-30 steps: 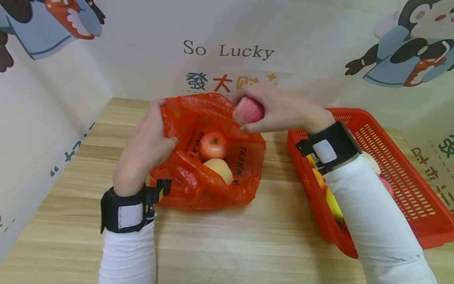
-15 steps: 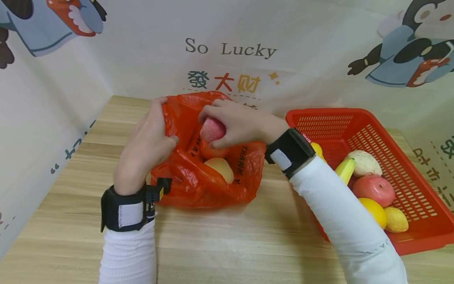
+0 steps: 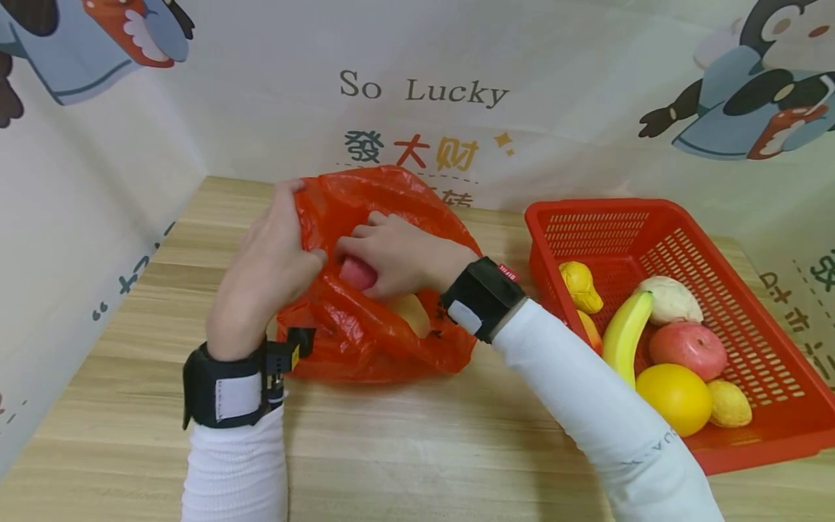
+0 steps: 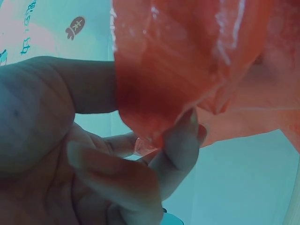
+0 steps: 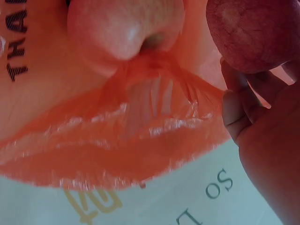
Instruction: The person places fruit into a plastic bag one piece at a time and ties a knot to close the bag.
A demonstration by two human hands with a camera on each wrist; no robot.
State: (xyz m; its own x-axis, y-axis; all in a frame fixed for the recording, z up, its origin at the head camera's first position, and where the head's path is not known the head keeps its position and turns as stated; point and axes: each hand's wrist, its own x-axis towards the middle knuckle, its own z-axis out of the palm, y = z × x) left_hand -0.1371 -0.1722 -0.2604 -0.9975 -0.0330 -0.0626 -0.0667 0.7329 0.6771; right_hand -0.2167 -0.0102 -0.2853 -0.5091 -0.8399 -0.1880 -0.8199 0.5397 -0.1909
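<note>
Bag, one, red, edge in curled left hand; one pink fruit inside, in curled right hand

A bag is sitting on the table left of a basket, the left hand holding its left edge, the right hand holding a fruit in its opening, while in the basket a banana is lying left of an orange.
</note>
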